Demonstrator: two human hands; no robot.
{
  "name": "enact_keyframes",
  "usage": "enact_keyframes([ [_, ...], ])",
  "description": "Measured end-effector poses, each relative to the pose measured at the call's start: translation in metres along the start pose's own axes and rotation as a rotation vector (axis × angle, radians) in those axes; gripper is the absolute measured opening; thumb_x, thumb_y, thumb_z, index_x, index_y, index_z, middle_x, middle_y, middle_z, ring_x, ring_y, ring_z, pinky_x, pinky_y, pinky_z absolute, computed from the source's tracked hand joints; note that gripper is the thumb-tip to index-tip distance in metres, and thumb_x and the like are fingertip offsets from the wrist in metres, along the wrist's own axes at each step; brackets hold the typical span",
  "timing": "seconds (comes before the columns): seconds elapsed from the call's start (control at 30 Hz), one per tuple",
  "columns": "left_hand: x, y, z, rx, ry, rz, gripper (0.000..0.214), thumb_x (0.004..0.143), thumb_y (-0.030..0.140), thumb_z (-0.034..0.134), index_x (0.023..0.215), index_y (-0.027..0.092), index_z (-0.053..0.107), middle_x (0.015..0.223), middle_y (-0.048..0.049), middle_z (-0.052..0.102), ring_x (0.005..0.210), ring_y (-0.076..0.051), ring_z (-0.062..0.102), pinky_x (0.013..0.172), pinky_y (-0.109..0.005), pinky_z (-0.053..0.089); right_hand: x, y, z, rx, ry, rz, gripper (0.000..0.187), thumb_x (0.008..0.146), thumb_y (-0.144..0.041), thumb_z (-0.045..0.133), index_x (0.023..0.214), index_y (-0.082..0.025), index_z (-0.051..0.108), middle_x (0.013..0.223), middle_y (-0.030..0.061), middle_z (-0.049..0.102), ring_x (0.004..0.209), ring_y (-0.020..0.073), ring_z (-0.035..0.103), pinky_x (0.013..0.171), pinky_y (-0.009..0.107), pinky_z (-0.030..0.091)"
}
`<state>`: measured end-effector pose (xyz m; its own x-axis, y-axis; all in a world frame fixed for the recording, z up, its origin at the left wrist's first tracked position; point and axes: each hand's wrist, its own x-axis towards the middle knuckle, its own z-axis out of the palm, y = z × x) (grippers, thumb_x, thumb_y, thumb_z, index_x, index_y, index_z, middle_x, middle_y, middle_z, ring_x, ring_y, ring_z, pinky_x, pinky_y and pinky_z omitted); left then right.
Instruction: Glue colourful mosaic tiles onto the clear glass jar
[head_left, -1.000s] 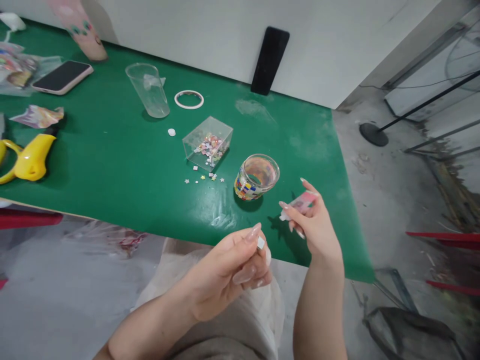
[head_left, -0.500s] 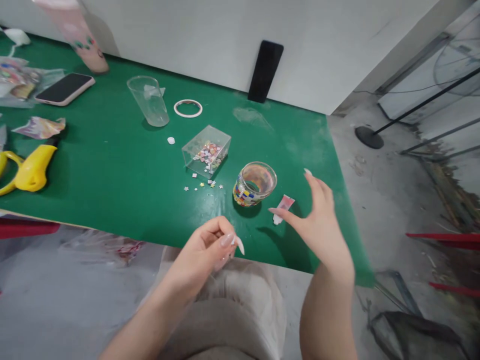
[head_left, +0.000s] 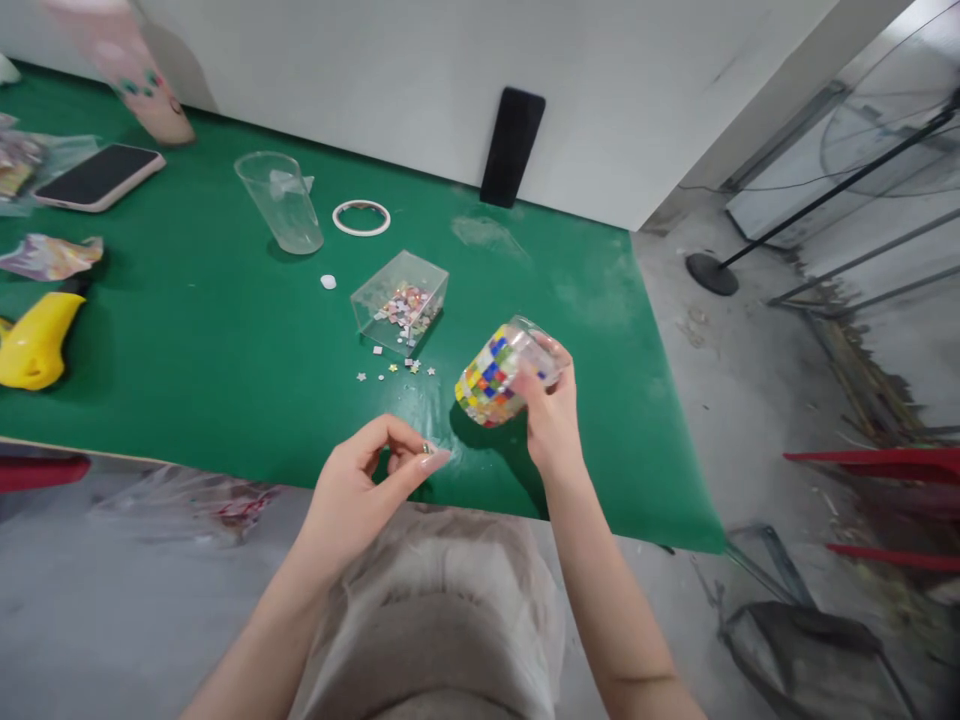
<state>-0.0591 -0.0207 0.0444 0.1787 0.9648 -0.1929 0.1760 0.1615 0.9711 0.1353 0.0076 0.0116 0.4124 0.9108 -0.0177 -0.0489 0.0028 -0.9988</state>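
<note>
My right hand is closed around the rim end of a glass cup covered in colourful mosaic tiles, and the cup tilts with its base toward the left. The glue tube seen earlier beside the cup does not show. Left of the cup, my left hand pinches at the table's near edge; what its fingertips hold is too small to make out. A clear plastic box with small decorative pieces stands behind both hands. Several loose stars and tiles lie in front of it.
On the green table are an empty clear plastic cup, a white ring, a phone, a yellow-handled tool and a pink tumbler. A black slab leans against the wall.
My right hand, open before, has taken hold of the mosaic cup and tilted it up off its base. My left hand has shifted left and up, still pinching. The view has turned slightly right.
</note>
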Motion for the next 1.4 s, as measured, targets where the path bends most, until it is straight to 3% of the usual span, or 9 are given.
enact_keyframes([
  [0.07, 0.001, 0.003, 0.0, 0.068, 0.012, 0.047, 0.016, 0.07, 0.031, 0.072, 0.069, 0.02, 0.06, 0.062, 0.0025, 0.056, 0.058, -0.011, 0.045, 0.057, -0.024, 0.036, -0.003, -0.008, -0.003, 0.138, -0.032, 0.118, 0.062, 0.075, -0.065, 0.05, 0.122, -0.025, 0.045, 0.125, 0.0122, 0.057, 0.112, 0.0284, 0.06, 0.09, 0.051, 0.05],
  [0.17, 0.001, 0.012, 0.0, 0.156, 0.021, 0.127, 0.017, 0.072, 0.031, 0.071, 0.068, 0.02, 0.059, 0.062, 0.0027, 0.056, 0.056, -0.01, 0.046, 0.055, -0.024, 0.037, -0.008, -0.016, -0.004, 0.272, -0.085, 0.142, 0.061, 0.082, -0.067, 0.033, 0.127, -0.028, 0.044, 0.123, 0.0097, 0.06, 0.111, 0.0294, 0.061, 0.084, 0.054, 0.052],
  [0.43, -0.002, 0.035, 0.002, 0.518, -0.064, 0.492, 0.014, 0.077, 0.032, 0.067, 0.075, 0.02, 0.06, 0.062, 0.0064, 0.056, 0.052, -0.007, 0.044, 0.051, -0.02, 0.037, -0.022, -0.021, -0.001, 0.65, -0.251, 0.124, 0.056, 0.075, -0.066, 0.048, 0.109, -0.024, 0.063, 0.106, 0.0082, 0.071, 0.113, 0.0313, 0.06, 0.095, 0.056, 0.046],
  [0.6, -0.007, 0.042, 0.001, 0.654, -0.139, 0.603, 0.018, 0.082, 0.036, 0.062, 0.075, 0.02, 0.058, 0.063, 0.0058, 0.057, 0.054, -0.007, 0.047, 0.053, -0.02, 0.037, -0.026, -0.028, -0.001, 0.686, -0.311, 0.139, 0.06, 0.069, -0.07, 0.049, 0.106, -0.026, 0.065, 0.1, 0.0056, 0.072, 0.099, 0.0279, 0.067, 0.091, 0.051, 0.051],
  [0.87, -0.008, 0.057, 0.002, 0.779, -0.273, 0.6, 0.023, 0.086, 0.036, 0.057, 0.072, 0.019, 0.055, 0.062, 0.005, 0.055, 0.055, -0.009, 0.048, 0.054, -0.021, 0.035, -0.033, -0.024, -0.001, 0.729, -0.347, 0.165, 0.064, 0.067, -0.073, 0.051, 0.109, -0.026, 0.064, 0.103, 0.0073, 0.071, 0.096, 0.0284, 0.067, 0.083, 0.05, 0.054],
  [1.0, -0.005, 0.062, 0.002, 0.846, -0.305, 0.663, 0.024, 0.087, 0.034, 0.056, 0.07, 0.017, 0.054, 0.062, 0.0052, 0.054, 0.054, -0.009, 0.047, 0.054, -0.022, 0.034, -0.034, -0.023, 0.0, 0.737, -0.342, 0.175, 0.061, 0.069, -0.072, 0.048, 0.105, -0.025, 0.065, 0.1, 0.0066, 0.072, 0.092, 0.0267, 0.068, 0.083, 0.049, 0.054],
  [1.23, 0.003, 0.066, 0.004, 0.904, -0.365, 0.751, 0.025, 0.085, 0.033, 0.059, 0.068, 0.017, 0.051, 0.06, 0.0056, 0.052, 0.053, -0.009, 0.045, 0.053, -0.022, 0.032, -0.034, -0.024, 0.002, 0.718, -0.34, 0.264, 0.065, 0.069, -0.076, 0.042, 0.103, -0.025, 0.065, 0.097, 0.0069, 0.071, 0.089, 0.0269, 0.067, 0.081, 0.051, 0.054],
  [1.4, 0.004, 0.067, 0.003, 0.9, -0.43, 0.808, 0.029, 0.086, 0.035, 0.057, 0.066, 0.017, 0.048, 0.06, 0.0053, 0.049, 0.052, -0.009, 0.044, 0.052, -0.023, 0.031, -0.037, -0.024, 0.002, 0.716, -0.374, 0.349, 0.064, 0.066, -0.075, 0.042, 0.101, -0.027, 0.067, 0.094, 0.0045, 0.072, 0.086, 0.0237, 0.068, 0.078, 0.046, 0.056],
])
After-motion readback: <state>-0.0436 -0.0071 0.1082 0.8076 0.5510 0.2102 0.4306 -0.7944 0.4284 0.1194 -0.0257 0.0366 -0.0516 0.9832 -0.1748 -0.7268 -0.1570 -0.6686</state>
